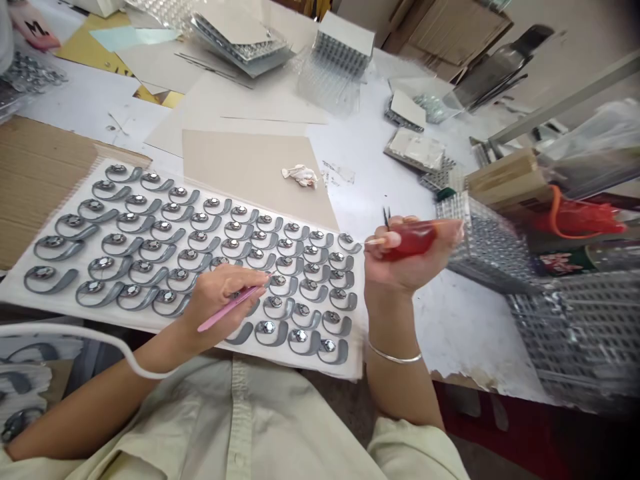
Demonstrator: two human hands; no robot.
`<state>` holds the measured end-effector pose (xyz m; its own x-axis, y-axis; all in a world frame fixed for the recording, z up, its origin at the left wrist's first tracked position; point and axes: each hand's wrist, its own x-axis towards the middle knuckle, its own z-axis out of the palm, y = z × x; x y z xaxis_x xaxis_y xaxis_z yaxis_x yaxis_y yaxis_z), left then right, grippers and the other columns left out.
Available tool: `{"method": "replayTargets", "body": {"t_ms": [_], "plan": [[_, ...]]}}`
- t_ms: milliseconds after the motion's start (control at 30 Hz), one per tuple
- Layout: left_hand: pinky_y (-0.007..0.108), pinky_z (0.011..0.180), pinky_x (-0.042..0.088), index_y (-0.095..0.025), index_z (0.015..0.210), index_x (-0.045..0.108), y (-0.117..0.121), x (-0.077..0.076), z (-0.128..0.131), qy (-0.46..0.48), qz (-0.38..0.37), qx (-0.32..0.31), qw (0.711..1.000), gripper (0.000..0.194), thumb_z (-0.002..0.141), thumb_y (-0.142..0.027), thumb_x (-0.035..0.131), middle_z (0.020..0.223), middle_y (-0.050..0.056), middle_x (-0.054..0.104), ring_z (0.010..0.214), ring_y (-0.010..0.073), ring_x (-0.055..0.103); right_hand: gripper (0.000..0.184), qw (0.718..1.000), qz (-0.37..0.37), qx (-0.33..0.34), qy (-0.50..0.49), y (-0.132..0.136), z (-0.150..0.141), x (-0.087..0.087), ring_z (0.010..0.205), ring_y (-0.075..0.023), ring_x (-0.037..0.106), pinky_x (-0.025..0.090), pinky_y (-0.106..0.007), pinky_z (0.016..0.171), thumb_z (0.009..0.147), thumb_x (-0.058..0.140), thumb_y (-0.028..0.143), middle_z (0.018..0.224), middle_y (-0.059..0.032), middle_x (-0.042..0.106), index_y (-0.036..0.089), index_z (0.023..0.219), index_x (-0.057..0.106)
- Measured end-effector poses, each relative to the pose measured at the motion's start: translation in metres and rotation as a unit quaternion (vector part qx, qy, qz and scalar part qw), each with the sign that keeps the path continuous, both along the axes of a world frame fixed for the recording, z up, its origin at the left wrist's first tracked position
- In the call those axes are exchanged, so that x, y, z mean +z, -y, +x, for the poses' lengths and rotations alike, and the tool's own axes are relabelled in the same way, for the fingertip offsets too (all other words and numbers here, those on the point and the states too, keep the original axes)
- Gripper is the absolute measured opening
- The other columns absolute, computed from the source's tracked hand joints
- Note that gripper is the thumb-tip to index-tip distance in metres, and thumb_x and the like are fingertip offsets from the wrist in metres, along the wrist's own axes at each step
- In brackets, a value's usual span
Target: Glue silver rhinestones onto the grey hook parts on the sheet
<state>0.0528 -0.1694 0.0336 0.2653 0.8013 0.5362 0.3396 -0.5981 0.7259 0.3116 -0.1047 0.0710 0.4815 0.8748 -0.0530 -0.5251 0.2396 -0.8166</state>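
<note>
Cream shirtfront [240, 427] at 6 o'clock; left hand [220, 300] at 8 o'clock pinches a pink stylus [230, 308], tip down among curved rhinestone pieces [189, 255] on a white sheet [353, 347]; right hand [405, 267] at 3 o'clock curls shut round a red bulb [413, 240] (dark tweezer tips [386, 217] poke above it).

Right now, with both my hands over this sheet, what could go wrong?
Your left hand sits low over the grey curved pieces, so it might nudge them out of line, and the pink stick could catch one. The red container in your right hand is tilted near the white sheet, so any leak could mark the pieces.
</note>
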Motion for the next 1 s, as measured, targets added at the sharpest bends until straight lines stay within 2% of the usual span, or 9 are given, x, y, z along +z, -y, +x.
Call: {"method": "replayTargets", "body": {"t_ms": [100,167,267,367,467,567,633,767,1000], "plan": [[0.028,0.078,0.059,-0.019,0.091,0.069,0.007,0.004,-0.006,0.029,-0.001,0.032,0.999,0.009,0.083,-0.016,0.067,0.091,0.004,0.075,0.083,0.0172,0.071,0.043,0.995,-0.007,0.033,-0.095,-0.006,0.033,0.011,0.038,-0.0018,0.039,0.027,-0.015,0.034,0.072,0.061,0.059,0.059,0.0055,0.052,0.017,0.070,0.055],[0.027,0.078,0.059,-0.019,0.093,0.069,0.014,0.004,-0.009,0.030,0.012,0.030,0.999,0.010,0.083,-0.015,0.067,0.091,0.004,0.074,0.084,0.0170,0.071,0.042,0.994,-0.001,0.055,-0.091,-0.006,0.042,0.016,0.041,-0.0029,0.043,0.029,-0.015,0.036,0.069,0.064,0.058,0.061,0.0047,0.053,0.017,0.071,0.055],[0.028,0.076,0.059,-0.016,0.099,0.067,0.025,0.002,-0.010,0.004,0.069,0.006,0.998,0.015,0.084,-0.011,0.064,0.091,0.006,0.074,0.084,0.0170,0.071,0.038,0.998,0.029,0.049,0.019,0.003,0.037,0.023,0.053,-0.0095,0.055,0.034,-0.018,0.037,0.065,0.068,0.053,0.066,0.0020,0.055,0.017,0.073,0.058],[0.028,0.072,0.058,-0.014,0.102,0.064,0.037,-0.005,-0.008,-0.031,0.120,-0.013,0.992,0.019,0.085,-0.007,0.061,0.092,0.008,0.074,0.081,0.0163,0.071,0.033,0.987,0.062,0.039,0.145,0.022,0.015,0.025,0.061,-0.0153,0.062,0.038,-0.021,0.037,0.069,0.068,0.048,0.072,-0.0008,0.058,0.018,0.077,0.061],[0.031,0.070,0.056,-0.014,0.105,0.062,0.045,-0.015,-0.005,-0.070,0.136,-0.023,0.988,0.023,0.085,-0.005,0.059,0.096,0.010,0.073,0.080,0.0168,0.070,0.034,0.971,0.062,0.057,0.224,0.046,-0.012,0.016,0.053,-0.0127,0.059,0.038,-0.022,0.034,0.075,0.063,0.051,0.074,-0.0007,0.057,0.018,0.080,0.062],[0.034,0.070,0.054,-0.013,0.109,0.059,0.048,-0.023,-0.001,-0.104,0.126,-0.049,0.985,0.027,0.084,-0.005,0.059,0.104,0.013,0.071,0.081,0.0188,0.068,0.027,0.957,0.072,0.057,0.276,0.065,-0.038,0.001,0.050,-0.0096,0.054,0.037,-0.021,0.033,0.079,0.062,0.047,0.078,0.0002,0.056,0.021,0.083,0.060],[0.034,0.068,0.052,-0.012,0.108,0.058,0.048,-0.025,0.001,-0.117,0.128,-0.060,0.983,0.026,0.084,-0.005,0.059,0.104,0.014,0.070,0.080,0.0195,0.066,0.023,0.943,0.090,0.044,0.317,0.073,-0.053,-0.009,0.053,-0.0099,0.054,0.041,-0.022,0.038,0.082,0.062,0.044,0.077,0.0004,0.056,0.022,0.082,0.059],[0.034,0.062,0.048,-0.008,0.104,0.057,0.046,-0.021,0.006,-0.143,0.165,-0.049,0.975,0.021,0.084,-0.003,0.058,0.100,0.016,0.071,0.074,0.0196,0.064,0.022,0.915,0.081,0.024,0.394,0.080,-0.071,-0.021,0.063,-0.0122,0.056,0.046,-0.026,0.053,0.080,0.066,0.042,0.074,0.0005,0.056,0.021,0.080,0.060],[0.033,0.056,0.048,-0.005,0.094,0.060,0.044,-0.005,0.008,-0.192,0.186,-0.034,0.963,0.013,0.088,-0.003,0.049,0.093,0.019,0.071,0.066,0.0187,0.062,0.023,0.893,0.064,0.048,0.443,0.075,-0.073,-0.030,0.057,-0.0124,0.056,0.045,-0.028,0.052,0.080,0.064,0.042,0.074,-0.0003,0.058,0.020,0.076,0.059]]}}
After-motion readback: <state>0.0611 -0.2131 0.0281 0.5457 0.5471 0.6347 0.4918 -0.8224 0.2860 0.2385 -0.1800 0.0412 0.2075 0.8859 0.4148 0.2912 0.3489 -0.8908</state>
